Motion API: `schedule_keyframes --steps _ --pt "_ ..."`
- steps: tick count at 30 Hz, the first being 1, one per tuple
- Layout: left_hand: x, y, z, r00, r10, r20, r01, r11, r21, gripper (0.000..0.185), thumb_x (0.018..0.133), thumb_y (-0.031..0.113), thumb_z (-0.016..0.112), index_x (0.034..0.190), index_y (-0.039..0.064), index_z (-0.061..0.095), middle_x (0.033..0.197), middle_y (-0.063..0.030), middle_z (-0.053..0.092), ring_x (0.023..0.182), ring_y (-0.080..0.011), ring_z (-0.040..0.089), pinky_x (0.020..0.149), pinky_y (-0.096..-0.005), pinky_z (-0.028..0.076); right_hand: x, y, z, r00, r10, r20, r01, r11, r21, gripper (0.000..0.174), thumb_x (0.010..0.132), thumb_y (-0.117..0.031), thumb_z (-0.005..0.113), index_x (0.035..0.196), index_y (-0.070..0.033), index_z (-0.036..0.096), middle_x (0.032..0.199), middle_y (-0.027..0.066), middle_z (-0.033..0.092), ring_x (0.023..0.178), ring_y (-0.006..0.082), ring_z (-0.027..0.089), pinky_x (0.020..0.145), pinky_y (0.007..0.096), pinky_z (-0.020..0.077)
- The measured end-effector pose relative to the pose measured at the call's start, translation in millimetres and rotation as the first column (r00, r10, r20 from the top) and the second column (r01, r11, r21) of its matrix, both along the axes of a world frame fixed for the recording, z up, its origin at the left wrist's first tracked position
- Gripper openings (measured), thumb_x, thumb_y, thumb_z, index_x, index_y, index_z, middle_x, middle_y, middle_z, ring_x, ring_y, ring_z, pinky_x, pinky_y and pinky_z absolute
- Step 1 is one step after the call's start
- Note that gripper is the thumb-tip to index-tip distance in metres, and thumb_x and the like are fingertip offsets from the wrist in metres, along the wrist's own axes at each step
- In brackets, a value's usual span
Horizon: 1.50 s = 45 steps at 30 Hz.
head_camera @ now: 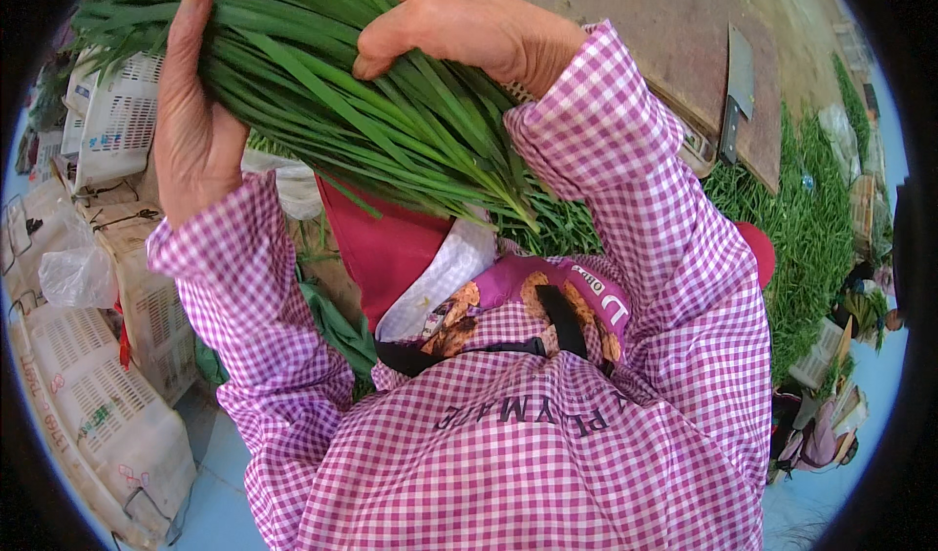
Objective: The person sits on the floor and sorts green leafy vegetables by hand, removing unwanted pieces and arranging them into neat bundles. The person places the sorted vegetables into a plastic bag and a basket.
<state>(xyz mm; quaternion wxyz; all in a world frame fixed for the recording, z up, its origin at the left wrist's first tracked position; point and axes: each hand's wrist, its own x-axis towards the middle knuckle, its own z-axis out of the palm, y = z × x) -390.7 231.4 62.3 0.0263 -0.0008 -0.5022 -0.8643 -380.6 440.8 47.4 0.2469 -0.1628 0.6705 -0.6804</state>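
A thick bunch of long flat green leaves, likely garlic chives [322, 97], is held up slantwise in front of my chest. Its leafy tips spread to the upper left, and the narrower stem ends lie toward the lower right. My left hand [194, 111] grips the leafy part from the left, thumb along the front, fingers hidden behind the leaves. My right hand [454, 31] closes over the upper side near the middle, with its thumb pressed on the leaves. Below the stem ends a dark red cloth [388, 236] covers my lap.
At the upper right, a cleaver [739, 75] with a black handle lies on a wooden board [659, 31]. Loose green leaves [791, 236] are heaped to the right. White plastic crates [102, 412] stand at left, with a clear plastic bag [77, 276]. Other people [821, 434] sit far right.
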Motion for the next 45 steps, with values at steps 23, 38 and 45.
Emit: schedule_keyframes --steps 23,38,45 --pt "-20.3 -24.8 -48.4 0.889 -0.454 0.067 0.373 0.799 0.472 0.025 0.092 0.016 0.067 0.112 0.002 0.064 0.115 -0.0109 0.067 0.110 -0.0248 0.062 0.098 -0.0399 0.049 111.9 -4.2 5.3 0.662 -0.445 -0.603 0.624 0.773 0.114 0.028 0.077 -0.029 0.076 0.080 -0.006 0.059 0.065 0.0062 0.060 0.057 0.0214 0.061 0.051 0.0331 0.0468" --pt "-20.9 -79.0 -58.1 0.984 0.060 0.170 -0.101 0.965 0.241 0.018 0.093 0.014 0.063 0.100 -0.003 0.064 0.108 -0.0207 0.067 0.105 -0.0317 0.063 0.096 -0.0472 0.051 220.1 92.1 -46.7 0.907 0.065 -0.416 0.329 0.509 0.795 0.015 0.081 -0.008 0.071 0.090 0.000 0.063 0.078 0.0143 0.061 0.060 0.0276 0.060 0.055 0.0340 0.0490" --pt "-25.5 -77.1 -67.2 0.977 0.130 0.171 -0.168 0.957 0.236 0.017 0.094 0.013 0.061 0.101 -0.002 0.062 0.108 -0.0201 0.066 0.105 -0.0316 0.062 0.097 -0.0495 0.050 191.6 78.0 -39.2 0.777 -0.373 -0.507 0.600 0.680 0.420 0.019 0.080 -0.007 0.072 0.098 -0.002 0.065 0.090 0.0114 0.063 0.066 0.0250 0.063 0.056 0.0333 0.0493"
